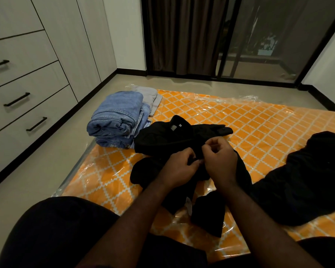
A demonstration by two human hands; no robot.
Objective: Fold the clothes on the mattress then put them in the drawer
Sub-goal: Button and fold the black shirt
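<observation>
Head-worn view, angled down, close over mattress (240,120)

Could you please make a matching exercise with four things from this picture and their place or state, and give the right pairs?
Things:
1. blue jeans
2. black shirt
3. grey garment
4. drawers

Place or state:
A. shut, with black handles
B. between both hands
C. folded, on the mattress's left edge
D. behind the jeans, at the far corner

Pairs: 1-C, 2-B, 3-D, 4-A
</observation>
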